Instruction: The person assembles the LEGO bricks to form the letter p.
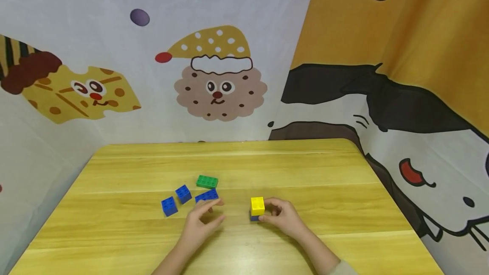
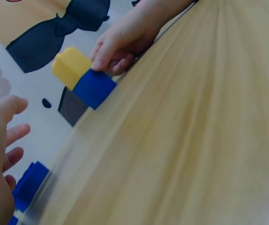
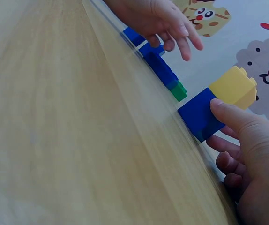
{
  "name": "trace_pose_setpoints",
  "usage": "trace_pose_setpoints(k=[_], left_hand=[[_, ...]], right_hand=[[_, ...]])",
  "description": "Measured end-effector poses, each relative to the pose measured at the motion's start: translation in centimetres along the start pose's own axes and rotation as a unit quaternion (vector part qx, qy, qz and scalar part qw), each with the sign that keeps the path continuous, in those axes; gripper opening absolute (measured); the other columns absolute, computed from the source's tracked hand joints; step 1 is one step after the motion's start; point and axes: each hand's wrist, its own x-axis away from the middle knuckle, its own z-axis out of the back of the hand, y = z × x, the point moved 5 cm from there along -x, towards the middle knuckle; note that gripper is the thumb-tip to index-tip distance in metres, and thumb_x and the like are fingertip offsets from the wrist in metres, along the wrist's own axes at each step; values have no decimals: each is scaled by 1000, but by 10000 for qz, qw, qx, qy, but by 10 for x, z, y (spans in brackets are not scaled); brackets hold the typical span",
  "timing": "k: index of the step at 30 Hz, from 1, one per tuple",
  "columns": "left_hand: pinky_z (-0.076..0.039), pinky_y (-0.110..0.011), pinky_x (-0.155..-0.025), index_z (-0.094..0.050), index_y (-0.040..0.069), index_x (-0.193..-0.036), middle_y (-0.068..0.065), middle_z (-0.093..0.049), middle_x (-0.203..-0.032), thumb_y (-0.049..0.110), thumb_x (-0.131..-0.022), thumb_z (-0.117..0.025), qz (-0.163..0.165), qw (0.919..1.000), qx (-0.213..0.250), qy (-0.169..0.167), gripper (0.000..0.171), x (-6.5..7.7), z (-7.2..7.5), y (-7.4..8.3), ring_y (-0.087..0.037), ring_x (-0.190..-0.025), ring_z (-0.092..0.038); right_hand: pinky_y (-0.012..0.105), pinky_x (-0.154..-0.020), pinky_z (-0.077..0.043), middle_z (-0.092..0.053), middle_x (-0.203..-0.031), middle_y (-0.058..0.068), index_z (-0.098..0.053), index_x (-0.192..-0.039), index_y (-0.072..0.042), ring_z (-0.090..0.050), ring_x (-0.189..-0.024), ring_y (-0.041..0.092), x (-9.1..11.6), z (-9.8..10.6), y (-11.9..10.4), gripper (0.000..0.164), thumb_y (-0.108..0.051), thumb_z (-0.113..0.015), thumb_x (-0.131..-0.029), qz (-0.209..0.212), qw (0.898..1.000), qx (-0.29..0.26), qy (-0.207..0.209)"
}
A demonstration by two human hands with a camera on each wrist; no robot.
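Observation:
A yellow toy brick [image 1: 257, 206] is stacked on a blue brick [image 3: 201, 114], and the pair stands on the table. My right hand [image 1: 283, 217] pinches this stack from the right, its thumb on the blue brick in the right wrist view. My left hand [image 1: 200, 223] hovers with fingers spread and holds nothing. Just beyond its fingers lies a long blue brick [image 1: 206, 195], partly hidden by them. Farther back is a long green brick [image 1: 207, 181]. Two square blue bricks, one nearer [image 1: 169, 206] and one behind [image 1: 184, 194], sit to the left.
The wooden table [image 1: 321, 173] has rounded far corners. Behind it hangs a cloth [image 1: 214, 130] printed with cartoon figures, which also runs along the right side.

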Motion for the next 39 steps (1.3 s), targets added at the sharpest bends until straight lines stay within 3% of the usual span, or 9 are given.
trace_pose_setpoints(k=[5,11,15,23,31,39], left_hand=[[-50,-35,-72,-66,-5,-111,-15,-68,-103,-13,-69,-78,238,9990,-184,324,45,3,11,-4,-32,-83,-56],[-50,-31,-76,-69,5,-115,-5,-66,-111,-4,-69,-82,660,9942,-516,667,48,11,19,-36,-26,-90,-58],[-49,-30,-77,-68,7,-118,-6,-64,-118,1,-70,-83,1037,9894,-741,702,50,12,23,-44,-24,-92,-56],[-50,-36,-84,-63,2,-123,-10,-60,-124,7,-71,-84,1460,9806,-1134,659,55,10,24,-51,-20,-97,-54],[-51,-37,-83,-63,0,-123,-11,-60,-123,7,-73,-84,1362,9778,-1458,647,55,8,24,-56,-20,-97,-56],[-52,-28,-74,-64,-3,-120,-10,-63,-116,-1,-72,-82,1195,9793,-1390,855,52,7,24,-60,-17,-87,-57]], right_hand=[[21,-54,-41,-62,-82,-2,-69,-112,-12,-46,-62,9,0,0,0,38,-25,-80,-78,-9,10000,-29,2],[21,-53,-41,-61,-79,-3,-68,-112,-11,-46,-61,8,0,0,-1,39,-25,-80,-78,46,10000,-32,5],[22,-54,-42,-61,-80,-3,-68,-112,-11,-46,-61,9,0,0,-1,39,-25,-80,-78,35,10000,-23,2],[20,-53,-40,-60,-78,-1,-68,-112,-11,-45,-60,8,0,1,-1,39,-24,-81,-78,-2,10000,-90,1],[20,-53,-41,-61,-80,0,-68,-112,-10,-45,-60,7,0,1,-1,40,-23,-81,-77,42,9999,-98,0],[21,-53,-41,-60,-78,0,-68,-112,-7,-46,-61,8,1,0,-1,39,-20,-81,-77,75,9999,-101,88]])
